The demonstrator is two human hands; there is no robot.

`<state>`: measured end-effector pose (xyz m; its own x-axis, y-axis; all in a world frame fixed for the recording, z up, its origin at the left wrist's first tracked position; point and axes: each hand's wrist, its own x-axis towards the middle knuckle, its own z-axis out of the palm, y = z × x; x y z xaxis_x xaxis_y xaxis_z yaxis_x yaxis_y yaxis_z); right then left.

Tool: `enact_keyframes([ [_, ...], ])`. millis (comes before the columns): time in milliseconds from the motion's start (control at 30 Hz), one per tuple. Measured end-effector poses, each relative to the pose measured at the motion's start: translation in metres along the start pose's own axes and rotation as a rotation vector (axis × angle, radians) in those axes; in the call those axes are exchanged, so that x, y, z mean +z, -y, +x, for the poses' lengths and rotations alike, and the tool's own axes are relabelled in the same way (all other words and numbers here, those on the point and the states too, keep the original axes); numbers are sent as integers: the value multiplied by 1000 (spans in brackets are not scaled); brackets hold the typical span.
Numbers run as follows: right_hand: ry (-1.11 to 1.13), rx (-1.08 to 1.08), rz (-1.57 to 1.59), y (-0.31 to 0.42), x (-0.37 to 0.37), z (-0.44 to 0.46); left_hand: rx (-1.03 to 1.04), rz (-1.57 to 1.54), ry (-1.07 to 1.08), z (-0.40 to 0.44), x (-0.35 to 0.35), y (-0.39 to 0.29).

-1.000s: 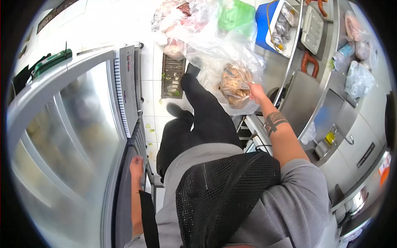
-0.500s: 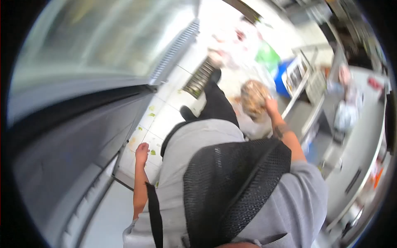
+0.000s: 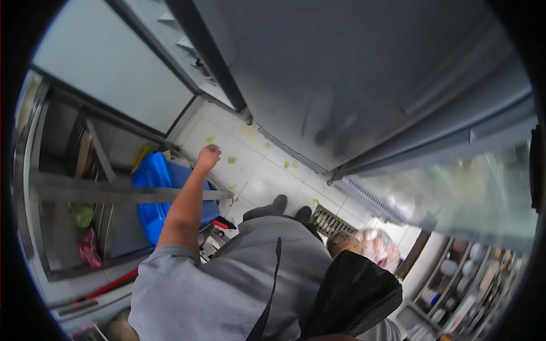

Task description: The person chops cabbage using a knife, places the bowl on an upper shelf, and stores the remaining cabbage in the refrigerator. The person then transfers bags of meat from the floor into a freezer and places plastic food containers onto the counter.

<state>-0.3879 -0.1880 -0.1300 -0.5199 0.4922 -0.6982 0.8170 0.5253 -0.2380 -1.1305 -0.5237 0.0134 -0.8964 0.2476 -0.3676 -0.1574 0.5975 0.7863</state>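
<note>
My left hand (image 3: 209, 156) hangs out in front over the tiled floor, its fingers loosely bent and nothing visible in them. It is nearest to the blue plastic bin (image 3: 156, 196) below the metal rack. My right hand is out of sight behind the black mesh cloth (image 3: 355, 295) on my front. Just past that cloth shows part of a clear bag of brown food (image 3: 342, 243); what supports it is hidden. Beside it, clear bags with pinkish contents (image 3: 380, 250) are partly visible.
Grey fridge doors (image 3: 352, 74) rise ahead, with a glass-fronted door (image 3: 455, 193) to the right. Green scraps lie on the white floor tiles (image 3: 267, 179). A floor grate (image 3: 327, 220) is by my feet. Shelves with containers (image 3: 460, 284) stand lower right; a metal rack (image 3: 131, 196) is left.
My view has swung left, toward the fridge and the rack with the blue bin. My right hand, earlier on the bag of brown food, has gone out of sight.
</note>
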Motion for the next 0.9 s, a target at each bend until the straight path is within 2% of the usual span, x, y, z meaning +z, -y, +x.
enact_keyframes([
  [67, -28, -95, -65, 28, -20, 37, 203, 251, -60, -3, -30, -7],
  [200, -60, -245, -170, 89, -55, 98, 195, 276, -138, -15, -67, -31],
  [267, -67, -305, -209, 125, -69, 123, 76, 79, -59, -11, -77, -24],
  [300, -71, -331, -230, 143, -75, 133, 64, 72, -75, -7, -77, -12],
  [467, -12, -393, -384, 236, -102, 195, -267, -190, 19, -2, -47, 64],
  [533, 14, -758, -613, 261, -98, 234, -353, -274, 13, 1, -29, 94],
  [567, 32, -761, -641, 283, -104, 242, -397, -309, 27, 5, -21, 113],
  [700, 53, -750, -622, 401, -107, 267, -359, -359, 104, 37, 8, 205],
  [733, 33, -789, -590, 434, -110, 272, -207, -32, 230, 48, 13, 227],
  [867, 22, -878, -556, 568, -106, 296, 43, 600, 472, 96, 29, 290],
  [900, -8, -910, -587, 596, -102, 303, 42, 594, 466, 109, 14, 279],
])
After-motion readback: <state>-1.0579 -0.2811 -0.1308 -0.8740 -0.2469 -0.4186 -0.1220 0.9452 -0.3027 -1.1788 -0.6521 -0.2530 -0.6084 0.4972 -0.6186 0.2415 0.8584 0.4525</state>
